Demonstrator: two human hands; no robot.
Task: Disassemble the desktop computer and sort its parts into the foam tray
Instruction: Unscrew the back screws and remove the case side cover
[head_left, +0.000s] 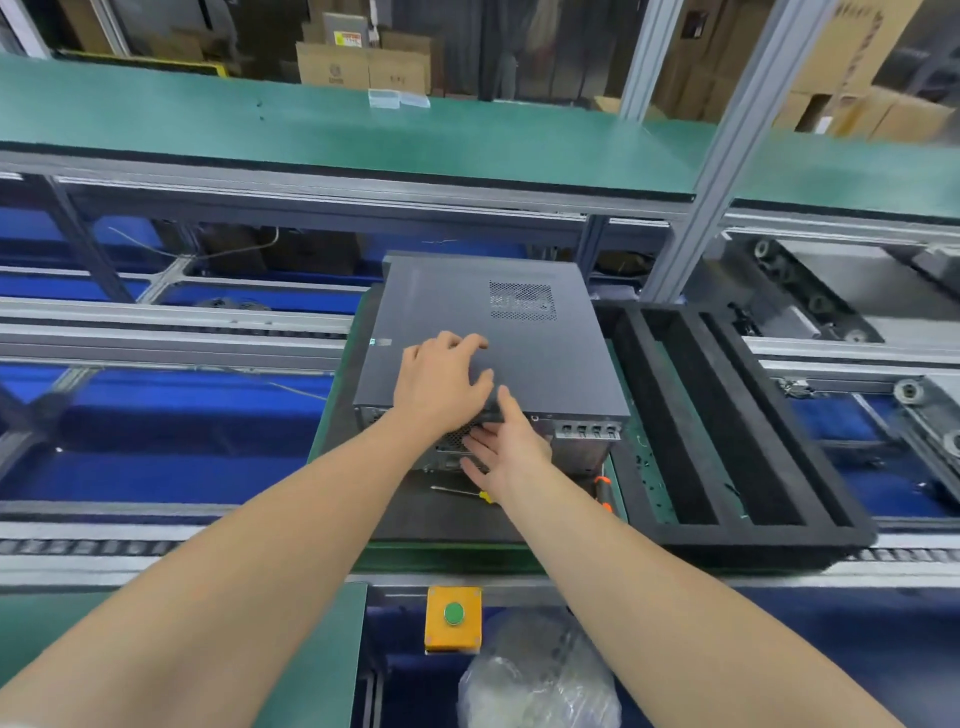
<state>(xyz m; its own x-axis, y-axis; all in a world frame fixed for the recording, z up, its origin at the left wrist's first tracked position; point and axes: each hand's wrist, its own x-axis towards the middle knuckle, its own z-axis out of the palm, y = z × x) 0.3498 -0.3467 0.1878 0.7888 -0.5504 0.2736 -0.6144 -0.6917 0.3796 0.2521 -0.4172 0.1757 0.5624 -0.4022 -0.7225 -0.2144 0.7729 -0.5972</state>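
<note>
A dark grey desktop computer (545, 358) lies on its side on a black mat over a green pallet, its rear face toward me. My left hand (441, 382) rests palm down on the top side panel, fingers spread. At the panel's rear edge, my right hand (504, 444) has its thumb on top of the lip and its fingers against the rear face below, pinching the edge. The black foam tray (826, 467), with long slots, lies just right of the computer.
Two screwdrivers lie on the mat in front of the case: a yellow-handled one (467, 492) and an orange-handled one (602, 491). A yellow box with a green button (453, 616) and a clear plastic bag (540, 675) sit near me. Conveyor rails run left and right.
</note>
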